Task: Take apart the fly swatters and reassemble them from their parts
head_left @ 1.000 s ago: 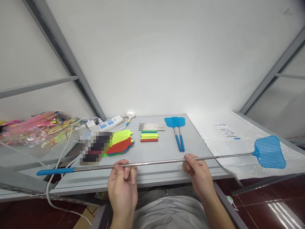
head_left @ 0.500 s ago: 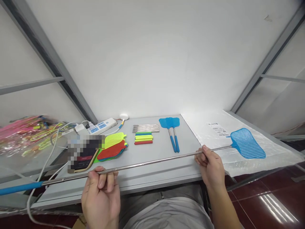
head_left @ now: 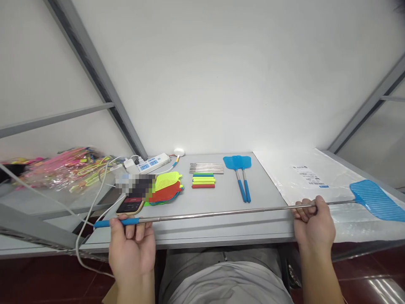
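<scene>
Grey table (head_left: pixel 262 192), white wall (head_left: pixel 215 84), glossy dark-red floor (head_left: pixel 363 270) | swatter (head_left: pixel 249 210): ribbed blue head (head_left: pixel 381 200), thin shiny metal rod (head_left: pixel 202 215), held over table's front | left hand (head_left: pixel 133 253) closed around handle (head_left: pixel 130 221), right hand (head_left: pixel 316 228) pinching rod

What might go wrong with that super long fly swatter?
The fly swatter has a long, thin rod between the left hand and right hand, so it might bend if pushed hard. Its blue handle looks close to a white cable and might snag it. A careless swing could also knock the phone beyond the left hand.
</scene>
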Available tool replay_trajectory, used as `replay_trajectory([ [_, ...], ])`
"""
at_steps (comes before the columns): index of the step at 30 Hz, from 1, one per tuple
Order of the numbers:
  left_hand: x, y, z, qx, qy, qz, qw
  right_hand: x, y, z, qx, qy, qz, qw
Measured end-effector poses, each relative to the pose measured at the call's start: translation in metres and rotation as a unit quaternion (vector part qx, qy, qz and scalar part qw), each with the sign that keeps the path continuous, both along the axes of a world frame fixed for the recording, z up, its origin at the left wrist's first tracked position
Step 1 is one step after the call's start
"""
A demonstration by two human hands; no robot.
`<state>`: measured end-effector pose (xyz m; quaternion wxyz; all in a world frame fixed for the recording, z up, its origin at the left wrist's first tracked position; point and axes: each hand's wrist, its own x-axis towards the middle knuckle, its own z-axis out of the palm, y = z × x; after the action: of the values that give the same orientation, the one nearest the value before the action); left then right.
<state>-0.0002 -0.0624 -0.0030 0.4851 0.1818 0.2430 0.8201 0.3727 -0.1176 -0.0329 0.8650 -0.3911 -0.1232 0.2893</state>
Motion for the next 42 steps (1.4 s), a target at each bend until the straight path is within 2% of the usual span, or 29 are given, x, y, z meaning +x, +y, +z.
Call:
replay_trajectory([
  [3,0.013,-0.001,-0.002,-0.006,0.007,0.016,1.000,-0.007,0.000,0.002,0.003,-0.010,-0.005,1.000],
  [6,0.035,-0.006,-0.007,-0.033,0.016,0.002,0.999,-0.027,0.000,0.006,-0.006,-0.026,0.016,1.000],
  [11,0.086,-0.026,-0.018,-0.088,0.031,-0.078,0.993,-0.081,0.001,0.005,-0.028,-0.063,0.136,0.988],
  [14,0.106,-0.036,-0.022,-0.103,0.034,-0.107,0.988,-0.101,0.001,0.000,-0.038,-0.076,0.178,0.980],
  [17,0.107,-0.037,-0.021,-0.101,0.023,-0.112,0.988,-0.104,0.000,-0.007,-0.052,-0.097,0.190,0.976],
  [21,0.091,-0.029,-0.018,-0.088,-0.002,-0.121,0.989,-0.089,0.003,-0.013,-0.083,-0.140,0.216,0.963],
  [26,0.070,-0.019,-0.015,-0.072,-0.015,-0.102,0.992,-0.058,0.007,-0.002,-0.035,-0.047,0.150,0.987],
  [29,0.063,-0.015,-0.014,-0.067,-0.023,-0.102,0.992,-0.051,0.006,0.007,0.000,0.001,0.139,0.990],
  [32,0.059,-0.012,-0.015,-0.069,-0.043,-0.101,0.992,-0.056,0.005,0.010,0.026,0.017,0.138,0.990],
  [36,0.062,-0.013,-0.016,-0.067,-0.046,-0.085,0.993,-0.069,0.004,0.010,0.053,-0.020,0.095,0.994],
  [39,0.079,-0.020,-0.020,-0.080,-0.027,-0.090,0.992,-0.084,0.003,0.011,0.040,-0.036,0.078,0.995],
  [42,0.104,-0.031,-0.025,-0.105,-0.013,-0.148,0.983,-0.104,0.001,0.012,0.030,-0.049,0.109,0.992],
])
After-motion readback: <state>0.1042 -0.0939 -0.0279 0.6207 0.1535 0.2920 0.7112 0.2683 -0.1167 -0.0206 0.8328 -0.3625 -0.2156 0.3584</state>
